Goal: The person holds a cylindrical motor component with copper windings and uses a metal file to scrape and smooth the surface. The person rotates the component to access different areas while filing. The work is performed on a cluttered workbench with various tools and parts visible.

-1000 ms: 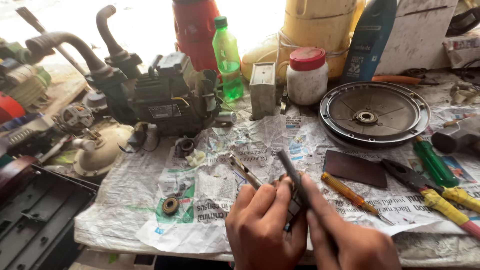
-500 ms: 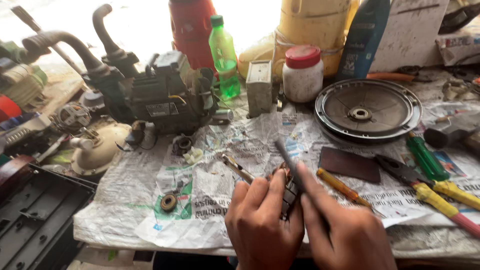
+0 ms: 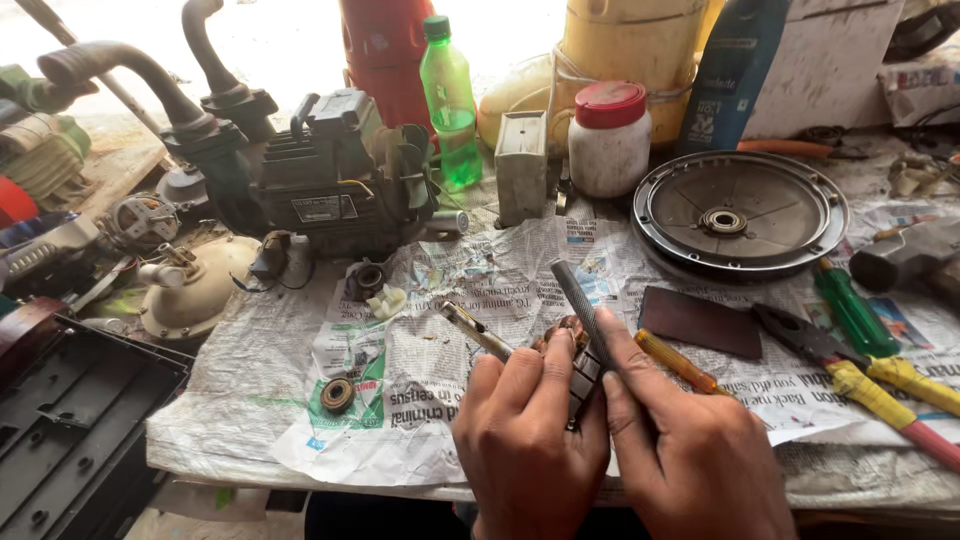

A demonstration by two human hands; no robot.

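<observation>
My left hand (image 3: 525, 440) and my right hand (image 3: 690, 450) are together at the bottom centre, both closed around a small dark ribbed metal part (image 3: 582, 380) with a coppery end. A grey knurled metal rod (image 3: 578, 300) sticks up and away from between the hands, lying along my right forefinger. A thin metal tool with a shiny tip (image 3: 476, 330) lies on the newspaper (image 3: 300, 370) just beyond my left fingers. An orange-handled screwdriver (image 3: 678, 362) lies right of my right hand.
A dark water pump (image 3: 320, 185) with curved pipes stands at back left, a round metal cover plate (image 3: 740, 212) at back right. A green bottle (image 3: 450, 100), white jar with red lid (image 3: 610, 140), pliers (image 3: 850, 375), green screwdriver (image 3: 855, 315), small bearing (image 3: 337, 395) and cream housing (image 3: 195, 290) surround the newspaper.
Both hands have stayed together on the small part, with the rod tilting slightly. The view has shifted a little; nothing on the bench has moved.
</observation>
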